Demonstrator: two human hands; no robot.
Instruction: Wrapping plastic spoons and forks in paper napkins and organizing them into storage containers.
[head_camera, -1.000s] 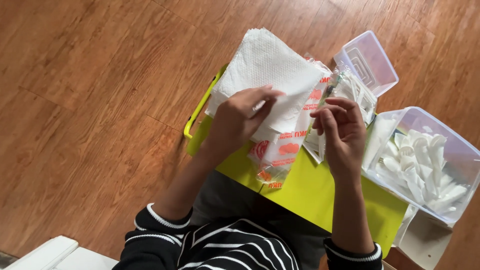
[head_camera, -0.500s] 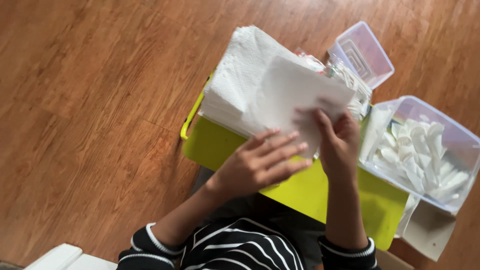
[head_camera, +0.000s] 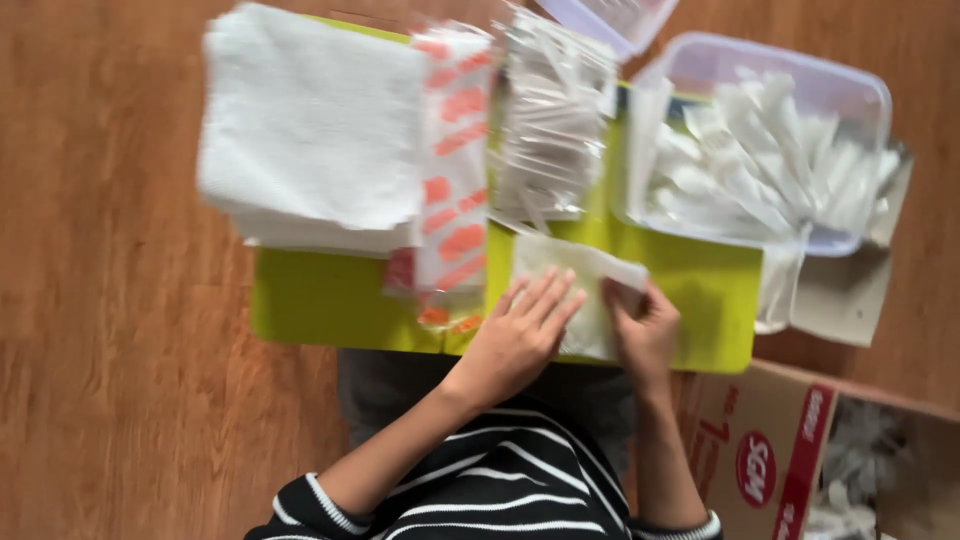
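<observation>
Head view, and I'm reading it left to right. Far left, the stack of white paper napkins (head_camera: 315, 130) sits on the lime-green board (head_camera: 320, 300), which lies over my lap above the wooden floor (head_camera: 110, 300). Just beside the stack, touching it, a clear packet with orange print (head_camera: 450, 170), then a bundle of clear-wrapped slim items (head_camera: 555, 120); I cannot tell what is inside them.

Now the change: half a second ago the single napkin was up in the air between both hands, and the left hand was spread below it. Now that folded white napkin (head_camera: 575, 295) is down flat on the board's near edge, so I judge the folding has moved to pressing.

My left hand (head_camera: 520, 335) lies on it palm down, fingers (head_camera: 545, 300) straight, together, gripping nothing, only flattening. My right hand (head_camera: 645, 330) pinches the napkin's right edge, fingers curled closed on the paper near its upper right corner.

The napkin's long axis runs roughly from the near edge of the board toward the bundle, tilted slightly, with the folded top pointing away and to the right.

Further right, a clear plastic tub (head_camera: 860, 100) holds white wrapped pieces, and a cardboard box (head_camera: 780, 450) stands at lower right, apart from the board.
</observation>
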